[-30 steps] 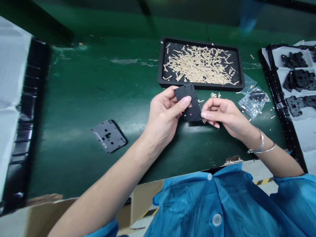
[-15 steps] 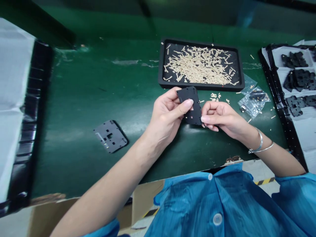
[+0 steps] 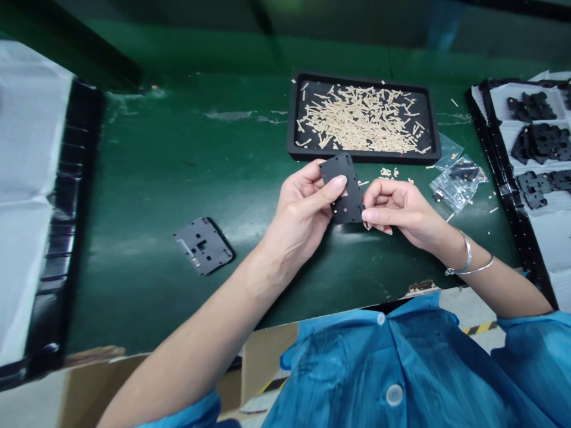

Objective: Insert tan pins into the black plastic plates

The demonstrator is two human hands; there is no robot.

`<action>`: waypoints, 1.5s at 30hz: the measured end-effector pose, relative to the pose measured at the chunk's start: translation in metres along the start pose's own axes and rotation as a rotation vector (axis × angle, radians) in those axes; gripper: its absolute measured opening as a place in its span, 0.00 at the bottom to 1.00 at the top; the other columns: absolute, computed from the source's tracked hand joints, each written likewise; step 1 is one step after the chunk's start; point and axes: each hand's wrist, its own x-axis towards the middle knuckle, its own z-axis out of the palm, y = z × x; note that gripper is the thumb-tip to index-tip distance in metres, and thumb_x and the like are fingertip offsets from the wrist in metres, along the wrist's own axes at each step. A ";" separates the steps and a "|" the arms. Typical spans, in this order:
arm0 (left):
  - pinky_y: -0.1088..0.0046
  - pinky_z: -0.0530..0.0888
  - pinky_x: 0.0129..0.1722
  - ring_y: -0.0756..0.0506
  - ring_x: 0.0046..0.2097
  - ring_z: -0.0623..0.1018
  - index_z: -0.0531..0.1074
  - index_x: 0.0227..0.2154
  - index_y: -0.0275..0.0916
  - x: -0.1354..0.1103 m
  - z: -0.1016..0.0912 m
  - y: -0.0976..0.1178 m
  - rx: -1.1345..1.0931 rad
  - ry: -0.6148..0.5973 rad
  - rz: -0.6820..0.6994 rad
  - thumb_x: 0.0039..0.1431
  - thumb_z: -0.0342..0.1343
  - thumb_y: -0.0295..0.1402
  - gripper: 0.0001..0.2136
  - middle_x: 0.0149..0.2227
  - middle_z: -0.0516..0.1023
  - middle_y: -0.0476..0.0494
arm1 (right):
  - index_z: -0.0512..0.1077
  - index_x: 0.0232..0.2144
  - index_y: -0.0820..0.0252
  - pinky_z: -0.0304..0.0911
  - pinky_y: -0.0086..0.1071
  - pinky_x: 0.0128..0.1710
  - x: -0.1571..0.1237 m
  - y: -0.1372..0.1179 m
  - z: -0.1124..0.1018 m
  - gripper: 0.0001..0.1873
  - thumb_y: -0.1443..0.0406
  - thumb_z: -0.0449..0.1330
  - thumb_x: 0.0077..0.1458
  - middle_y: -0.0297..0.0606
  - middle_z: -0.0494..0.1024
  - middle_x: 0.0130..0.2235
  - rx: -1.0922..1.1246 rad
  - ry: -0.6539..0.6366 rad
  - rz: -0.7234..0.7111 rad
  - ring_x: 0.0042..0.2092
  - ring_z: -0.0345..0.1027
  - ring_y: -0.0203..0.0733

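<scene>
My left hand (image 3: 307,208) grips a thin black plastic plate (image 3: 351,199) with small cut-outs, its thumb pressed on the face. The plate is tilted, raised in front of the tray. At its lower right edge my right hand (image 3: 395,211) is closed, thumb and forefinger pinched on the border. Whether a small piece sits between those fingertips cannot be made out. A second black plastic plate (image 3: 209,252) with square holes lies on the green table to the left of my hands.
Behind my hands stands a black tray (image 3: 292,128) full of cream-coloured strips. Loose strips (image 3: 389,172) lie on the green table (image 3: 147,196). Clear plastic bags (image 3: 459,184) lie to the right, beside a black-edged rack (image 3: 508,190) holding black parts (image 3: 542,142). Another black-edged rack (image 3: 66,232) borders the left.
The held plate has turned slightly more upright, with both hands staying on it. The view has shifted a little, so the table's left side appears farther right.
</scene>
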 end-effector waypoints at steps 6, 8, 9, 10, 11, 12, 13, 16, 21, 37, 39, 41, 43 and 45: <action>0.79 0.71 0.22 0.53 0.21 0.69 0.73 0.24 0.38 -0.003 0.002 0.000 -0.065 0.023 -0.064 0.45 0.69 0.29 0.08 0.21 0.72 0.53 | 0.67 0.24 0.61 0.50 0.21 0.17 0.001 -0.001 0.000 0.19 0.58 0.72 0.40 0.28 0.72 0.21 -0.055 0.041 -0.001 0.20 0.58 0.26; 0.78 0.72 0.24 0.53 0.22 0.71 0.73 0.25 0.37 -0.004 0.002 0.001 -0.056 0.046 -0.080 0.46 0.68 0.28 0.07 0.23 0.73 0.52 | 0.67 0.25 0.61 0.50 0.21 0.17 0.001 -0.001 0.000 0.19 0.57 0.72 0.41 0.28 0.71 0.21 -0.079 0.048 -0.012 0.20 0.58 0.26; 0.77 0.73 0.25 0.53 0.23 0.72 0.73 0.25 0.37 -0.004 0.002 0.001 -0.050 0.053 -0.084 0.47 0.67 0.28 0.07 0.23 0.73 0.52 | 0.67 0.25 0.61 0.50 0.21 0.17 0.001 -0.001 0.001 0.19 0.56 0.71 0.42 0.28 0.71 0.21 -0.097 0.058 -0.025 0.21 0.58 0.26; 0.77 0.73 0.26 0.53 0.23 0.72 0.73 0.25 0.37 -0.005 0.002 0.001 -0.042 0.058 -0.086 0.48 0.67 0.28 0.07 0.24 0.73 0.52 | 0.67 0.25 0.61 0.51 0.22 0.18 0.001 0.000 0.001 0.20 0.56 0.71 0.42 0.28 0.71 0.22 -0.119 0.073 -0.043 0.21 0.58 0.26; 0.76 0.73 0.26 0.52 0.24 0.73 0.73 0.25 0.38 -0.005 0.002 0.002 -0.033 0.060 -0.087 0.49 0.67 0.28 0.07 0.24 0.73 0.52 | 0.68 0.25 0.61 0.52 0.22 0.19 0.001 0.000 0.001 0.19 0.55 0.71 0.42 0.28 0.70 0.22 -0.146 0.092 -0.064 0.22 0.59 0.27; 0.75 0.73 0.27 0.52 0.24 0.73 0.73 0.25 0.38 -0.005 0.001 0.002 -0.024 0.062 -0.086 0.50 0.66 0.28 0.06 0.24 0.73 0.52 | 0.68 0.25 0.61 0.54 0.23 0.19 0.001 0.000 0.002 0.19 0.55 0.71 0.42 0.28 0.70 0.22 -0.174 0.112 -0.087 0.22 0.60 0.27; 0.75 0.73 0.26 0.52 0.24 0.72 0.73 0.25 0.38 -0.006 0.001 0.002 -0.016 0.065 -0.084 0.51 0.66 0.29 0.06 0.24 0.73 0.52 | 0.69 0.26 0.61 0.55 0.23 0.21 0.001 0.000 0.002 0.19 0.54 0.71 0.42 0.28 0.70 0.22 -0.202 0.131 -0.109 0.23 0.61 0.28; 0.76 0.71 0.24 0.53 0.23 0.72 0.73 0.25 0.39 -0.007 0.001 0.002 0.000 0.073 -0.076 0.52 0.65 0.29 0.06 0.25 0.73 0.52 | 0.69 0.26 0.60 0.58 0.24 0.23 0.001 0.000 0.004 0.19 0.53 0.70 0.42 0.28 0.70 0.23 -0.267 0.165 -0.153 0.24 0.62 0.28; 0.78 0.66 0.21 0.54 0.23 0.69 0.73 0.24 0.39 -0.006 0.001 0.001 -0.009 0.102 -0.082 0.54 0.63 0.28 0.06 0.24 0.72 0.52 | 0.70 0.27 0.60 0.57 0.24 0.24 0.000 0.001 0.006 0.20 0.52 0.70 0.43 0.29 0.70 0.25 -0.338 0.218 -0.207 0.26 0.63 0.29; 0.84 0.67 0.19 0.56 0.21 0.68 0.71 0.21 0.34 -0.006 0.011 -0.001 -0.165 0.112 -0.191 0.59 0.55 0.21 0.11 0.21 0.70 0.51 | 0.69 0.26 0.59 0.58 0.26 0.24 0.001 0.017 0.004 0.18 0.51 0.63 0.54 0.26 0.68 0.23 -0.895 0.313 -0.695 0.22 0.57 0.28; 0.84 0.68 0.21 0.56 0.22 0.70 0.71 0.22 0.34 -0.006 0.009 -0.002 -0.156 0.107 -0.195 0.58 0.57 0.23 0.09 0.22 0.72 0.51 | 0.68 0.25 0.59 0.59 0.27 0.25 0.002 0.019 0.003 0.18 0.52 0.64 0.53 0.26 0.67 0.22 -0.989 0.337 -0.782 0.21 0.56 0.29; 0.85 0.69 0.22 0.56 0.23 0.71 0.71 0.22 0.35 -0.005 0.007 -0.002 -0.146 0.105 -0.200 0.57 0.58 0.23 0.08 0.23 0.72 0.51 | 0.68 0.24 0.59 0.59 0.28 0.25 0.002 0.019 0.003 0.18 0.52 0.65 0.52 0.27 0.68 0.22 -1.031 0.356 -0.818 0.21 0.56 0.29; 0.85 0.69 0.21 0.56 0.23 0.70 0.71 0.22 0.35 -0.005 0.007 -0.002 -0.144 0.092 -0.196 0.57 0.59 0.24 0.09 0.23 0.72 0.51 | 0.69 0.25 0.59 0.59 0.28 0.24 0.001 0.018 0.004 0.17 0.53 0.66 0.52 0.27 0.69 0.22 -1.006 0.346 -0.789 0.22 0.57 0.29; 0.85 0.68 0.20 0.56 0.22 0.69 0.71 0.22 0.35 -0.005 0.005 -0.002 -0.151 0.075 -0.183 0.58 0.58 0.24 0.09 0.22 0.71 0.51 | 0.69 0.27 0.59 0.58 0.27 0.23 -0.001 0.016 0.006 0.18 0.52 0.66 0.51 0.27 0.68 0.22 -0.911 0.315 -0.703 0.21 0.57 0.29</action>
